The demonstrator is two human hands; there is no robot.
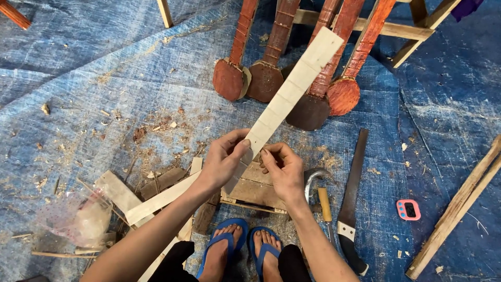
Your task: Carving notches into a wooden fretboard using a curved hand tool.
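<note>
A long pale wooden strip [292, 89] with cross-cut notches slants from my hands up to the right. My left hand [223, 156] pinches its lower end between thumb and fingers. My right hand [282, 169] touches the same end from the right side, fingers curled against it. Both hands hover over a small wooden block [257, 192] that rests on the blue tarp [104, 68] in front of my feet in blue sandals [245, 245].
Several reddish-brown carved instrument necks [271, 68] lean on a wooden frame at the top. A hammer [319, 190] and a handsaw [352, 198] lie to the right, with a small pink timer [408, 210] and a wooden beam [459, 209]. Plank offcuts [151, 201], shavings and a plastic bag [78, 216] lie left.
</note>
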